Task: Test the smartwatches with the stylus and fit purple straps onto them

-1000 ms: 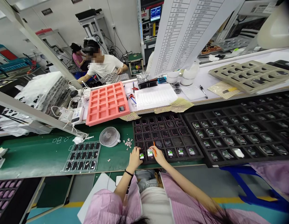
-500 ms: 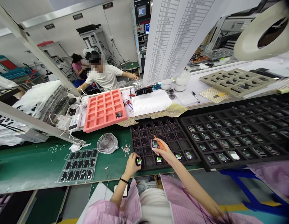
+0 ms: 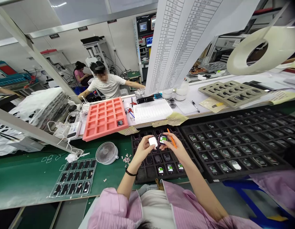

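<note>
My left hand [image 3: 143,149] is closed on a small squarish watch face [image 3: 153,142] that shows bright white. Right beside it, my right hand [image 3: 174,145] grips a dark-framed smartwatch [image 3: 163,139] with a green-and-white screen. An orange stick-like tool [image 3: 171,138] is also held in that hand, pointing up past the fingers. Both watches are raised over a black foam tray [image 3: 151,173]. Several lit watches [image 3: 170,168] lie in its near row, and darker ones [image 3: 157,158] sit behind them. The tray's middle is partly hidden by my hands.
Larger black trays of watches [image 3: 225,153] extend to the right. Leftward are a small fan [image 3: 106,153], scattered small pieces [image 3: 126,159] and a clear tray of black parts [image 3: 72,176]. A pink foam tray [image 3: 103,116] rests on the shelf; a co-worker [image 3: 109,84] sits beyond.
My left hand has lifted a watch from the tray's near left and brought it up beside the other watch. The right hand has moved slightly up and right. The head view has shifted.
</note>
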{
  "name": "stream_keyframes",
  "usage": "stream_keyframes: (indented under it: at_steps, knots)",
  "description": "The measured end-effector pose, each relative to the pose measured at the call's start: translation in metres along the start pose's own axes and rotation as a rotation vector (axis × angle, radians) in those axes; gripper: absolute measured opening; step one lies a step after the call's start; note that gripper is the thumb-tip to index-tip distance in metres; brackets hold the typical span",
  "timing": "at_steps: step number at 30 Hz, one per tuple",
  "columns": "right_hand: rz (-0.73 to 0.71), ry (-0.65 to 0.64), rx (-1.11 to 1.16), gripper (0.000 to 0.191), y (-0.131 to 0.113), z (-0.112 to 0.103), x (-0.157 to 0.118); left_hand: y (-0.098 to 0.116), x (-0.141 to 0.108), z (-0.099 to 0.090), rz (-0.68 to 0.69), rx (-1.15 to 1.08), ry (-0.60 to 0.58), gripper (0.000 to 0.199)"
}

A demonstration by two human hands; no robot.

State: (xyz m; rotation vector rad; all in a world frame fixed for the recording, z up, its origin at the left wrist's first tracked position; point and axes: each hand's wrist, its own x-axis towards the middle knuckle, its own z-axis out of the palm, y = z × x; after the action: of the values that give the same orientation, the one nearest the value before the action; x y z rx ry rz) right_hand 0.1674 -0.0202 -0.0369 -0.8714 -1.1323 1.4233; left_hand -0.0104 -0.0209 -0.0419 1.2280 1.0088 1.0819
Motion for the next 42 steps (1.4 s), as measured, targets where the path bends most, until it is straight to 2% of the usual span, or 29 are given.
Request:
stream_keyframes:
  at_steps: [6, 10, 14, 24, 30, 42]
  knots:
    - [-0.012, 0.082, -0.084, 0.029, -0.011, 0.003, 0.001, 0.027, 0.006, 0.007, 0.063, 0.094, 0.015, 0.04]
    - [-0.037, 0.011, -0.041, 0.029, -0.015, 0.006, 0.002, 0.034, 0.005, 0.008, 0.078, 0.08, 0.03, 0.04]
    - [-0.047, -0.028, -0.044, 0.032, -0.017, 0.007, 0.001, 0.035, 0.002, 0.009, 0.106, 0.034, 0.033, 0.04]
    - [-0.067, -0.001, -0.043, 0.034, -0.016, 0.002, 0.002, 0.033, 0.007, 0.015, 0.093, 0.022, 0.021, 0.04]
    - [-0.062, 0.058, -0.077, 0.032, -0.017, -0.001, 0.002, 0.033, 0.007, 0.017, 0.092, 0.062, -0.001, 0.042]
    - [-0.067, 0.061, -0.03, 0.03, -0.024, -0.002, 0.001, 0.037, 0.007, 0.018, 0.086, 0.068, -0.003, 0.041]
